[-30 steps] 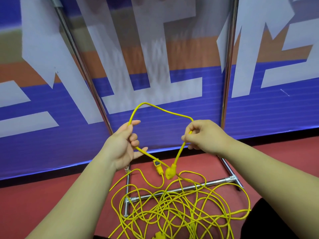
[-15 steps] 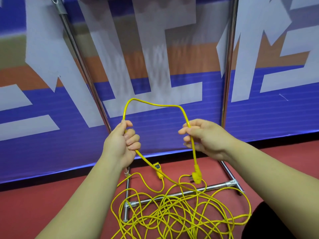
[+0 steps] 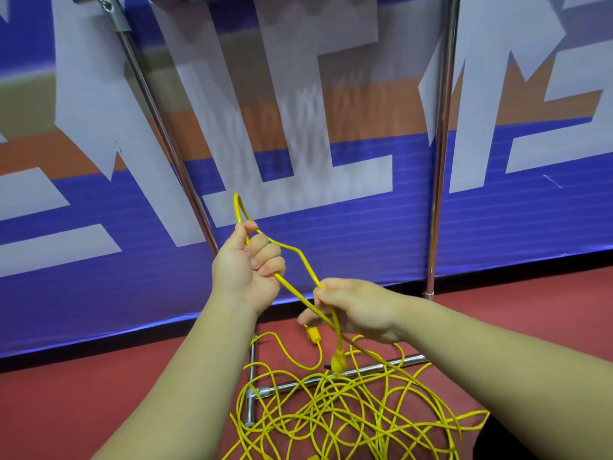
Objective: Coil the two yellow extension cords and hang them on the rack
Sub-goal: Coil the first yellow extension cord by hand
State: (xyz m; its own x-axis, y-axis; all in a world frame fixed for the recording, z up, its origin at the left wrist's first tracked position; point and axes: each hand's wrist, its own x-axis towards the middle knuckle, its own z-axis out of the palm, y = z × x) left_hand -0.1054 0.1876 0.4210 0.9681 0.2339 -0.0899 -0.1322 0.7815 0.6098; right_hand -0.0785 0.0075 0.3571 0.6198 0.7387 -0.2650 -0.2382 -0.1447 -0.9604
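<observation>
Yellow extension cords (image 3: pixel 348 413) lie in a loose tangle on the red floor (image 3: pixel 99 376), spread across and in front of the rack base bar (image 3: pixel 374 370). Your left hand (image 3: pixel 247 267), high above the bar, has its fingers curled tight round one strand; a narrow loop (image 3: pixel 237 207) stands up past the thumb. Your right hand (image 3: pixel 358 308), lower and nearer the bar, pinches that same strand between thumb and fingertips. A plug (image 3: pixel 339 361) dangles under it, just over the bar. A second connector (image 3: pixel 311 333) hangs slightly higher. Blue banner (image 3: pixel 497 227) behind the bar.
</observation>
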